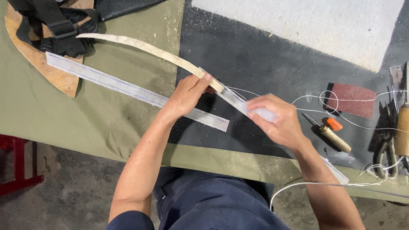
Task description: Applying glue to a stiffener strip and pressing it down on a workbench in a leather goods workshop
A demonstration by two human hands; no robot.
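Note:
My left hand (188,94) pinches a long curved tan strip (145,49) near its lower end, thumb on top. The strip arcs up to the far left above the bench. My right hand (275,119) is closed on the pale whitish lower end of the strip (233,99) and appears blurred. White thread (306,99) runs from between my hands to the right. A flat pale strip with a blue line (128,89) lies on the bench under my left hand.
A wooden-handled awl (334,138), an orange piece (334,124), a reddish sandpaper pad (351,99) and metal tools (390,149) lie at the right. Black straps (55,25) sit on a tan leather piece (47,70) at top left. A white sheet (306,23) covers the far side.

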